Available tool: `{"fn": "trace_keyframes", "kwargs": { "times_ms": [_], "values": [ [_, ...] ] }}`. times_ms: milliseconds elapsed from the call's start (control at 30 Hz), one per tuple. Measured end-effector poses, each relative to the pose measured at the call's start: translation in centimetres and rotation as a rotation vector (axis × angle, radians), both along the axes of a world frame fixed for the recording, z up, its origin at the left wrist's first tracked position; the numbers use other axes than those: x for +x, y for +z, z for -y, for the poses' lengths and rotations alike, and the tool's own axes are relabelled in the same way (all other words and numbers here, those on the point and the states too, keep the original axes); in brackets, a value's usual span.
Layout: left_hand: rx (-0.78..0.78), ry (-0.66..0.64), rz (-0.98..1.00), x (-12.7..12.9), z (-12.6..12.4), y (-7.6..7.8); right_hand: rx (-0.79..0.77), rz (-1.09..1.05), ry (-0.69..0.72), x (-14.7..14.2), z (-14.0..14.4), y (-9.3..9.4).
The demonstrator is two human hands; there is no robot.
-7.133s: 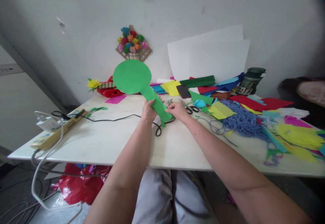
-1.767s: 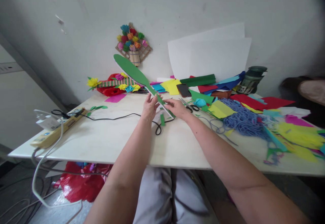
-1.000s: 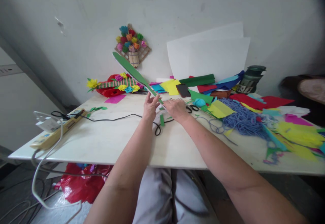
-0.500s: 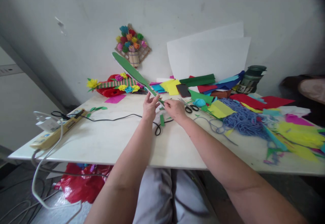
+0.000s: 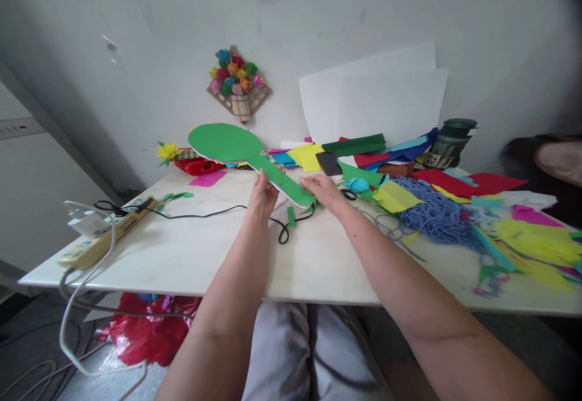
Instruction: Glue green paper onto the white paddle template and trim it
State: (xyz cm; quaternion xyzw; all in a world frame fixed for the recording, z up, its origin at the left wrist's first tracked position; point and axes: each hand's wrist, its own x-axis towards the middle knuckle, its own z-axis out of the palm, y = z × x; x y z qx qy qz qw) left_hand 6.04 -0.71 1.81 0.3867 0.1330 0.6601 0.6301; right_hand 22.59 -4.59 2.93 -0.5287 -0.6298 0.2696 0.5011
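Two hands are on one thin piece: your left hand [image 5: 262, 190] pinches the stem of the green paddle-shaped cutout [image 5: 236, 149] from below, near its middle, while your right hand [image 5: 324, 188] grips the stem's near end, so the cutout hangs almost flat just above the surface [image 5: 182, 255] with its round head pointing away to the left. That head is unsupported and floppy, so it could sag or crease if you tilt it fast, and a firm pinch may kink the narrow stem where it joins the disc. Just past the head sit the red and yellow paper flowers [image 5: 184, 157], close enough to get swept or crushed. Under your wrists runs a black cable [image 5: 213, 212], and a small green scrap [image 5: 291, 216] lies beside it; a dragged forearm could snag the one and scatter the other. Scissors [image 5: 349, 194] lie just beside your right hand, half hidden behind it, and the blue yarn pile [image 5: 431, 213] crowds that side. Your best open room is the bare stretch toward the near left, between the cable and the surface's front edge; the power strip [image 5: 107, 236] guards the far left corner.
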Motion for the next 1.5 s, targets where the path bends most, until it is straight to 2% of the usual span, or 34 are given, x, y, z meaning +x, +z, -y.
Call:
{"fn": "trace_keyframes", "kwargs": {
  "times_ms": [167, 233, 333, 467, 633, 833, 933, 1000, 1133, 1300, 1433, 1500],
  "values": [
    [-0.017, -0.060, 0.042, -0.2, 0.4, 0.0, -0.339, -0.239, 0.406, 0.3, 0.4, -0.1],
    [-0.006, -0.073, 0.033, -0.2, 0.5, 0.0, -0.392, -0.302, 0.481, 0.1, 0.5, -0.2],
    [-0.014, -0.114, 0.000, -0.1, 0.6, 0.1, -0.412, -0.346, 0.505, -0.1, 0.5, -0.2],
    [0.011, -0.173, -0.062, 0.2, 0.5, 0.3, -0.345, -0.375, 0.443, -0.3, 0.5, 0.0],
    [0.052, -0.163, -0.253, 0.6, 0.4, -0.2, -0.243, -0.363, 0.347, -0.5, 0.7, 0.1],
    [0.005, -0.025, -0.623, 0.6, 0.5, -0.5, -0.117, -0.277, 0.228, -0.6, 0.6, -0.1],
    [-0.012, 0.057, -0.723, 0.6, 0.7, -0.3, -0.073, -0.245, 0.206, -0.7, 0.6, -0.3],
    [-0.003, 0.058, -0.755, 0.6, 0.8, -0.1, -0.051, -0.239, 0.199, -0.7, 0.5, -0.4],
    [0.038, 0.073, -0.773, 0.7, 0.9, -0.1, -0.047, -0.232, 0.179, -0.8, 0.2, -0.8],
    [0.048, 0.143, -0.701, 0.6, 0.4, -0.3, -0.080, -0.253, 0.180, -0.9, -0.2, -1.0],
    [-0.045, 0.280, -0.473, -0.2, -0.6, -0.4, -0.051, -0.308, 0.014, 0.0, -0.8, -0.9],
    [-0.066, 0.346, -0.393, -0.7, -1.0, -0.5, -0.038, -0.185, -0.088, 0.7, -1.1, -1.0]
  ]
}}
